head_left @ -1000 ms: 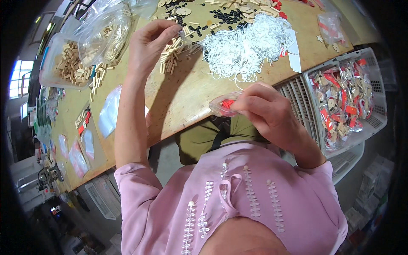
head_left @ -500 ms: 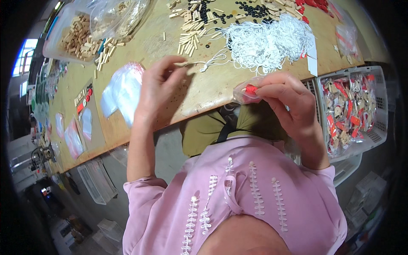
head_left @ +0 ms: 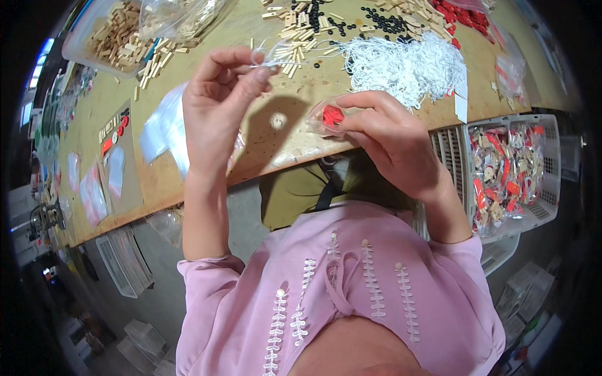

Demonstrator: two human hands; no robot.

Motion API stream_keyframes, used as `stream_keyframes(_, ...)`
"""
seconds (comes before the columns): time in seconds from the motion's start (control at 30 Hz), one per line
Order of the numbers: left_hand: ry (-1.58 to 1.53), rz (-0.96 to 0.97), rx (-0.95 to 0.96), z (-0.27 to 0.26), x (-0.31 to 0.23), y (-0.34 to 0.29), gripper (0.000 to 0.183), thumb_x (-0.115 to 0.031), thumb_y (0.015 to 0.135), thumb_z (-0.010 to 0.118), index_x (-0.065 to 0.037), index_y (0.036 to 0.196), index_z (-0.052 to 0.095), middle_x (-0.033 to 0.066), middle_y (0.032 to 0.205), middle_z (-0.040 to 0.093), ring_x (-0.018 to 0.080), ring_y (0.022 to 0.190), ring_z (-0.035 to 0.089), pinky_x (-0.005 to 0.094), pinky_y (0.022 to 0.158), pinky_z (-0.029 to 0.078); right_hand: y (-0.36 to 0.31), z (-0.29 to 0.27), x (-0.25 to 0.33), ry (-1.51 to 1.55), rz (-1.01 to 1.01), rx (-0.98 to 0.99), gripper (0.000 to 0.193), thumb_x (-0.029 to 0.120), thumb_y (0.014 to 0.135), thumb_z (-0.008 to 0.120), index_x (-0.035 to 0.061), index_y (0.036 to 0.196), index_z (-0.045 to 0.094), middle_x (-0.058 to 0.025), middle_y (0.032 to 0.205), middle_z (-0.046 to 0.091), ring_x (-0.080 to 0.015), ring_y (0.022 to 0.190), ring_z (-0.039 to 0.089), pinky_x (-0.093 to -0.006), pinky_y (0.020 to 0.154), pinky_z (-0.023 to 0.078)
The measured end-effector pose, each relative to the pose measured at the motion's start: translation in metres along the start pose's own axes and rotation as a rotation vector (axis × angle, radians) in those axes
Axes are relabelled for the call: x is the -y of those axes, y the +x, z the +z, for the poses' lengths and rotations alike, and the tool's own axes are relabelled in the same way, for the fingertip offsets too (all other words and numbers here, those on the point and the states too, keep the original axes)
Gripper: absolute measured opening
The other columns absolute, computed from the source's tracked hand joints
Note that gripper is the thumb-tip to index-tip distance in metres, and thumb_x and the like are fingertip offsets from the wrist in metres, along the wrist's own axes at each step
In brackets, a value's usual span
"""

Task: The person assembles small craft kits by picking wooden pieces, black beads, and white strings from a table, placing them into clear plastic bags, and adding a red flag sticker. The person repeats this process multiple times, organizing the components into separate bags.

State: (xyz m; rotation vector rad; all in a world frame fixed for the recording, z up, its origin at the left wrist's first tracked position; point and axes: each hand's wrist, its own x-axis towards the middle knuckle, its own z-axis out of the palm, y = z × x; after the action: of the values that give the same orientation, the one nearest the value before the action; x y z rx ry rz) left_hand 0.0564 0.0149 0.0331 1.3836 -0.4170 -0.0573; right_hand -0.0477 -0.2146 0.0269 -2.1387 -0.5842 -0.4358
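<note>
The left hand (head_left: 221, 94) is pinching white cord (head_left: 282, 64); the right hand (head_left: 395, 138), apart, is gripping a clear bag (head_left: 315, 120) with red contents (head_left: 332, 115) at its fingertips. Bagging is seemingly proceeding, calling for a spread mouth.

The left forearm (head_left: 207, 213) reaches far, the left grip (head_left: 216, 97) raised and pinched at the tips; the right forearm (head_left: 450, 210) slants far and left, the right grip (head_left: 396, 139) nearer, also pinched.
</note>
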Motion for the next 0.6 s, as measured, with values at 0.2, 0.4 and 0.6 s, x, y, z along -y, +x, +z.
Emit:
stream_keyframes(0.2,0.784,0.556,0.323,0.024,-0.001,-0.023,0.022,-0.009,0.078,0.082,-0.007,0.099,0.076,0.0061,0.095,0.071,0.0284,0.088,0.065,0.0395,0.078,0.053,0.002,0.003,0.01,0.001,0.055,0.046,0.02,-0.006,0.088,0.069,-0.0004,0.106,0.072,-0.0182,0.12,0.069,-0.0333,0.108,0.069,-0.0369,0.092,0.054)
stream_keyframes(0.4,0.92,0.51,0.465,0.012,-0.012,-0.026,0.025,-0.032,0.076,0.084,-0.009,0.083,0.077,0.0076,0.111,0.069,0.0314,0.112,0.06,0.0459,0.094,0.048,0.001,0.006,0.014,-0.024,0.02,0.08,0.018,-0.007,0.087,0.07,-0.0007,0.103,0.068,-0.0183,0.122,0.068,-0.0355,0.113,0.067,-0.0398,0.096,0.053)
stream_keyframes(0.6,1.018,0.552,0.569,0.011,-0.007,-0.024,0.035,-0.037,0.073,0.087,-0.006,0.084,0.075,0.0084,0.12,0.068,0.0333,0.124,0.057,0.0505,0.104,0.044,-0.002,0.016,0.014,-0.047,-0.032,0.105,0.019,-0.008,0.086,0.069,-0.0003,0.103,0.066,-0.0195,0.125,0.067,-0.0358,0.113,0.066,-0.0406,0.095,0.053)
